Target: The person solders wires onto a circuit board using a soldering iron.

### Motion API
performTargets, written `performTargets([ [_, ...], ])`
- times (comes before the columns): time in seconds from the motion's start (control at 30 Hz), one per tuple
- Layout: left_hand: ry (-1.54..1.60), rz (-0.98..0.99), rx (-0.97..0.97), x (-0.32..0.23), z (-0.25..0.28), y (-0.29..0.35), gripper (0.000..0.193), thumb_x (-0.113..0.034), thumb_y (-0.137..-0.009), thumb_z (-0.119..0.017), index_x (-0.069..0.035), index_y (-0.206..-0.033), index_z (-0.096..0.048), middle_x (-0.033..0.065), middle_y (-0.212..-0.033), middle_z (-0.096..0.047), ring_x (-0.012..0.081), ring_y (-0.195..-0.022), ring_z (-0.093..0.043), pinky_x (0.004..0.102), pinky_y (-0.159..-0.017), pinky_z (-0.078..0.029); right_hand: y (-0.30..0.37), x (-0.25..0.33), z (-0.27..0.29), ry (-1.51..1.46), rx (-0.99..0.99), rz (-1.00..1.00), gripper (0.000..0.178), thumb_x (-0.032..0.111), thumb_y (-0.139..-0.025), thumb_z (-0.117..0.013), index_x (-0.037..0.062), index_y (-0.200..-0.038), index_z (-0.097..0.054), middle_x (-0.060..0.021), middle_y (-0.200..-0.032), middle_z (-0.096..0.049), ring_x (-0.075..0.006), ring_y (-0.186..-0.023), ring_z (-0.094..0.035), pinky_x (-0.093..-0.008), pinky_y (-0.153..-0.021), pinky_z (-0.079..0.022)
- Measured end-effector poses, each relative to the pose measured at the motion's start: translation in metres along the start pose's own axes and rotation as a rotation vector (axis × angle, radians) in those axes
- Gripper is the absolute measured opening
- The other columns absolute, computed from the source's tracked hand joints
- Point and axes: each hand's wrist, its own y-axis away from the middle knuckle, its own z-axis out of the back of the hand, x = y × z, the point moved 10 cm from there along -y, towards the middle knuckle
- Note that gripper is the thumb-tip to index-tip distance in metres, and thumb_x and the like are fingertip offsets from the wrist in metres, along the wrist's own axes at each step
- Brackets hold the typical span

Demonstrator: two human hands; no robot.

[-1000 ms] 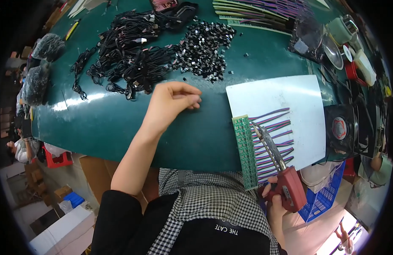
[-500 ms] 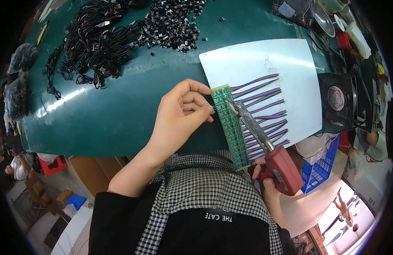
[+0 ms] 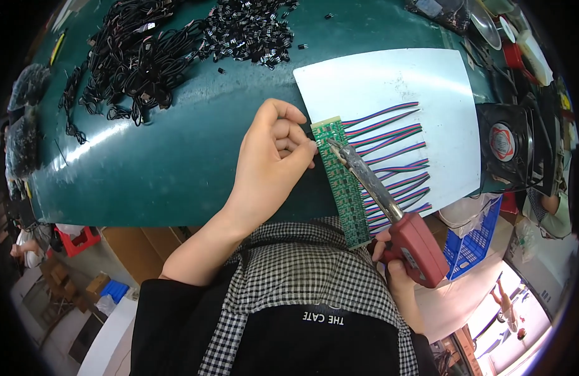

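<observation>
A long green circuit board panel lies on the near left edge of a white sheet, its lower end reaching past the table edge. Several flat multicoloured wire strips run rightward from it. My right hand grips a red-handled soldering gun, whose tip rests at or just over the upper part of the panel. Beside the panel's upper left edge is my left hand, thumb and curled fingers pinched together. Whatever lies between those fingertips is too small to make out.
Black cable bundles and a heap of small black components cover the far part of the green table. At the right stands a black fan-like box, with a blue crate below the table edge.
My left index fingertip has come slightly away from the panel's upper corner. The soldering gun's tip has shifted a little toward the panel's left edge. The whole view has moved slightly.
</observation>
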Motion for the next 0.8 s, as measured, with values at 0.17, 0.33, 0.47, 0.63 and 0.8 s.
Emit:
performTargets([
  [0.17,-0.019,-0.002,-0.004,-0.0003,-0.0003,-0.0003,0.023,0.005,-0.084,-0.056,-0.001,-0.102,-0.042,0.0024,-0.075,-0.055,0.0092,-0.069,-0.057,0.0219,-0.065,-0.049,-0.0019,0.0009,-0.0030,0.053,0.045,0.009,0.077,0.026,-0.073,-0.081,-0.0123,-0.128,-0.042,-0.0146,-0.092,-0.065,-0.0157,-0.067,-0.062,-0.0248,-0.059,-0.050],
  [0.33,-0.021,-0.009,0.001,0.0013,-0.0003,-0.0006,0.023,0.006,-0.084,-0.056,-0.002,-0.100,-0.042,0.0022,-0.075,-0.055,0.0087,-0.069,-0.057,0.0216,-0.065,-0.049,-0.0005,-0.0011,-0.0023,0.112,0.071,0.054,0.074,0.021,-0.073,-0.080,-0.0127,-0.128,-0.043,-0.0139,-0.089,-0.064,-0.0156,-0.066,-0.062,-0.0262,-0.061,-0.051],
  [0.47,-0.013,-0.018,0.010,0.0016,-0.0006,-0.0014,0.022,0.006,-0.084,-0.056,-0.002,-0.099,-0.042,0.0021,-0.075,-0.055,0.0084,-0.069,-0.056,0.0218,-0.064,-0.049,0.0020,-0.0016,-0.0007,0.258,0.123,0.139,0.071,0.014,-0.072,-0.078,-0.0125,-0.128,-0.043,-0.0132,-0.087,-0.064,-0.0156,-0.065,-0.062,-0.0273,-0.062,-0.051],
  [0.63,-0.011,-0.023,0.004,0.0010,-0.0008,-0.0022,0.021,0.006,-0.084,-0.055,-0.003,-0.097,-0.042,0.0021,-0.075,-0.055,0.0082,-0.069,-0.056,0.0220,-0.064,-0.049,0.0068,-0.0054,0.0022,0.320,0.145,0.188,0.069,0.014,-0.072,-0.077,-0.0107,-0.127,-0.045,-0.0124,-0.085,-0.065,-0.0166,-0.062,-0.063,-0.0271,-0.061,-0.051],
  [0.8,-0.014,-0.033,-0.011,0.0019,-0.0004,-0.0024,0.020,0.006,-0.084,-0.055,-0.004,-0.095,-0.042,0.0017,-0.075,-0.054,0.0079,-0.068,-0.056,0.0215,-0.064,-0.049,0.0060,-0.0004,0.0000,0.299,0.133,0.209,0.066,0.019,-0.075,-0.077,-0.0095,-0.126,-0.046,-0.0117,-0.084,-0.065,-0.0177,-0.061,-0.064,-0.0276,-0.061,-0.051],
])
